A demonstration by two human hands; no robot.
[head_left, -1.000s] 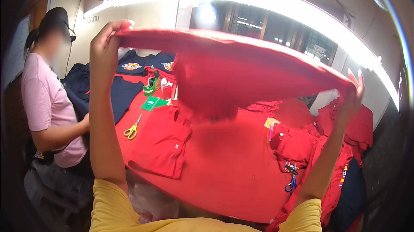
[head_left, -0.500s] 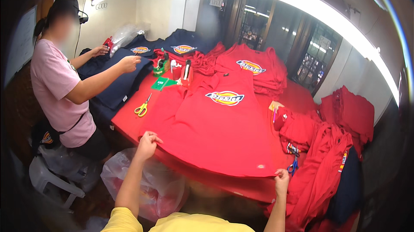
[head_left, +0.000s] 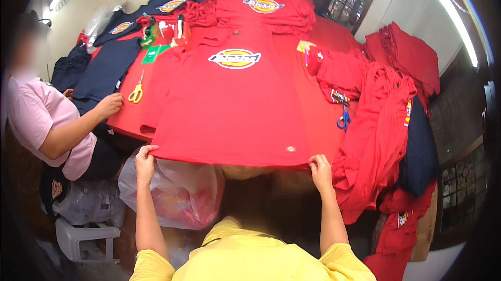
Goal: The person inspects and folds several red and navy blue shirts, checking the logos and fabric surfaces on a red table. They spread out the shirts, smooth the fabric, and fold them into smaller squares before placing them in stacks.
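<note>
Across the table (head_left: 327,127), the red shirt (head_left: 229,108), aloft a second ago, now lies spread flat. Left hand (head_left: 145,163) and right hand (head_left: 320,168) pinch its near hem.

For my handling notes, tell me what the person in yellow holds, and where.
A red shirt, by its near hem: the left fingers pinch near its left end, the right fingers near its right end.

Passage: strip of table (head_left: 319,111) between spread shirt (head_left: 235,106) and blue scissors (head_left: 343,120). Obstacles: yellow scissors (head_left: 136,93), left; heaped shirts (head_left: 373,124), right; shirt stack (head_left: 266,19), beyond.
</note>
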